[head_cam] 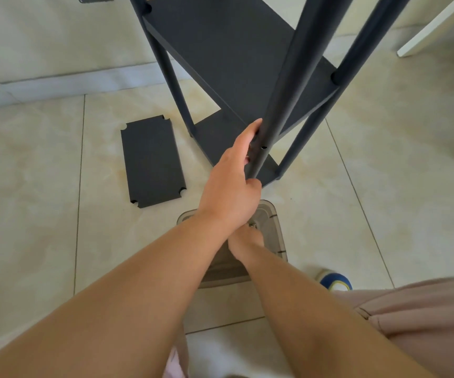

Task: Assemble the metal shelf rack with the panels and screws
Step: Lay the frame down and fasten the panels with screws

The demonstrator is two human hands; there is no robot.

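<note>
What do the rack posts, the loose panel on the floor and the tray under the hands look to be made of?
Rack posts: likely metal tube with matte dark paint; round section, a drilled hole near the left hand.
Loose panel: dark, fine-textured flat sheet with notched corners; metal or board, unclear.
Tray: translucent smoky plastic, with a moulded rim.

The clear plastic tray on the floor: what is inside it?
The right hand reaches into the tray, and a small shiny metal piece, likely a screw, shows near its fingers. The left hand and both forearms cover most of the tray, so the rest is hidden.
</note>
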